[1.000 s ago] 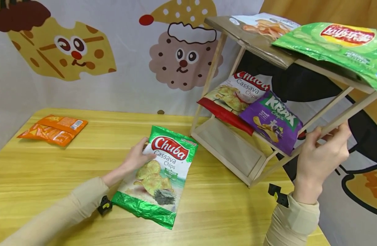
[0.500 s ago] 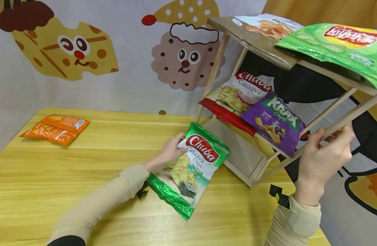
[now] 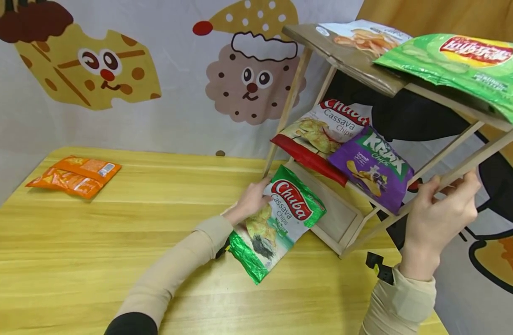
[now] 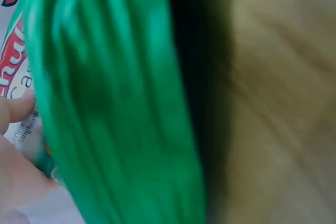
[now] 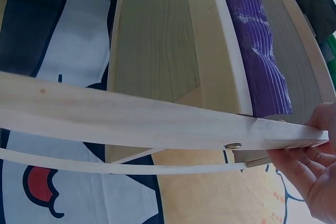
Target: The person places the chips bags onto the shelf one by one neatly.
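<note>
My left hand [image 3: 252,202] grips a green and white bag of Chuba cassava chips [image 3: 290,225] by its left edge, thumb on the front. The bag is tilted, its top end overlapping the bottom shelf of a small wooden rack [image 3: 340,218]. In the left wrist view the bag's crinkled green end [image 4: 115,103] fills much of the picture, with the thumb [image 4: 21,106] on the printed face. On the right, my right hand [image 3: 442,221] holds the rack's front post, and the right wrist view shows its fingers curled round that wooden post [image 5: 157,121].
A red and white Chuba bag [image 3: 319,135] and a purple Krax bag [image 3: 374,163] lie on the middle shelf. Up top rest a green Lay's bag [image 3: 453,65] and a white chip bag [image 3: 365,35]. An orange packet [image 3: 76,177] lies at the table's left.
My left hand has carried the green and white chip bag rightward to the rack, turning it clockwise. My right hand keeps its hold on the post.
</note>
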Demonstrator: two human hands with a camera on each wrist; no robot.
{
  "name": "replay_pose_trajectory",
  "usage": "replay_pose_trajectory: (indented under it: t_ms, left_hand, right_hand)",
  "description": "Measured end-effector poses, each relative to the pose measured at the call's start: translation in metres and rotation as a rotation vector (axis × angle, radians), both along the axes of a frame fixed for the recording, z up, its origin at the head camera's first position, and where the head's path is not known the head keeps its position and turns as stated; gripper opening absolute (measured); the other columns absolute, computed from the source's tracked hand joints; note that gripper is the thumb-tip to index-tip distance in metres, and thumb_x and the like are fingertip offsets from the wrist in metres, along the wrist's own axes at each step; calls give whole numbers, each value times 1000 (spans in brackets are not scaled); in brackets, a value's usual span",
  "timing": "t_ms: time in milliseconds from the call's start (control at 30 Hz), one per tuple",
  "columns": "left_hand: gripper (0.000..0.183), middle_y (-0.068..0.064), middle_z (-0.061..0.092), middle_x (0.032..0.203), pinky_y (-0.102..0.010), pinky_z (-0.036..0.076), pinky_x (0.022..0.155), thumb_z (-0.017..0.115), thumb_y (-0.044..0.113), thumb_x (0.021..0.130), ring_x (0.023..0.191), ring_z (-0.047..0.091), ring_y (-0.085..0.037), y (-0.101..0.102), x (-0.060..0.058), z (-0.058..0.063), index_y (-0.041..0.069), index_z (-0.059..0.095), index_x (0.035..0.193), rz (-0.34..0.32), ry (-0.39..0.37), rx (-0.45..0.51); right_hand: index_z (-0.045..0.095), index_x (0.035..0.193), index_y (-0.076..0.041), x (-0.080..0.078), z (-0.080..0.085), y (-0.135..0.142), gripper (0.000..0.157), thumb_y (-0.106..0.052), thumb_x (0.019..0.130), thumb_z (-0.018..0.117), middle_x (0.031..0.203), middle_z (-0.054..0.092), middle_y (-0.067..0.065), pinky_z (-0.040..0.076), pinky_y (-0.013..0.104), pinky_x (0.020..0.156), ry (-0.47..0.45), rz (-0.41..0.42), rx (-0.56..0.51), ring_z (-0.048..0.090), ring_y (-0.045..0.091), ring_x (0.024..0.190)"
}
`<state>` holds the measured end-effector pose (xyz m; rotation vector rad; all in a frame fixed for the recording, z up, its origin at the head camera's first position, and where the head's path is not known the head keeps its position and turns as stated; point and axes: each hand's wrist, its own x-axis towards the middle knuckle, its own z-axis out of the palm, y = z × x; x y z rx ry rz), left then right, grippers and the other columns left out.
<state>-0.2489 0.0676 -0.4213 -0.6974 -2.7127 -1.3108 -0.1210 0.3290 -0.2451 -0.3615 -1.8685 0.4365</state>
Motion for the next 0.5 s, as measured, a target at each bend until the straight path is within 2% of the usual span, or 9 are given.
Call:
replay_pose_trajectory:
  t_ms: [100, 233, 300, 400, 500]
  left_hand:
    - [65, -18, 67, 115, -32, 57, 69, 68, 11, 86, 83, 67, -25, 1, 0, 1, 6, 39, 144, 26, 51, -47]
    - [65, -21, 56, 130, -41, 53, 92, 67, 16, 87, 109, 59, -33, -1, 1, -1, 2, 38, 143, 55, 74, -135]
    - [67, -23, 50, 136, -43, 49, 98, 67, 19, 88, 117, 54, -35, -5, 2, -3, 0, 35, 144, 60, 89, -175]
    - [71, -27, 44, 140, -46, 47, 101, 67, 20, 88, 122, 51, -39, -12, 8, -4, -3, 31, 145, 26, 143, -227]
    - [68, -30, 36, 145, -53, 42, 105, 64, 21, 90, 128, 43, -46, -22, 19, -3, -3, 32, 145, -67, 224, -321]
  right_hand:
    - [50, 127, -22, 0, 0, 0, 33, -31, 96, 46, 112, 66, 17, 42, 1, 81, -4, -2, -3, 35, -18, 81]
    - [49, 128, -23, 0, 0, 0, 33, -31, 96, 46, 112, 66, 17, 41, 1, 80, -9, -3, -4, 35, -18, 80]
    - [49, 128, -23, -1, 0, 0, 33, -31, 96, 46, 112, 66, 17, 41, 1, 80, -9, 0, -5, 35, -18, 80]
    - [49, 128, -23, -1, 0, 0, 33, -30, 96, 46, 113, 66, 16, 41, 1, 79, -8, 1, -5, 35, -18, 80]
    - [49, 128, -22, -1, 0, 0, 33, -30, 96, 46, 113, 66, 16, 41, 1, 80, -4, 3, -9, 35, -19, 80]
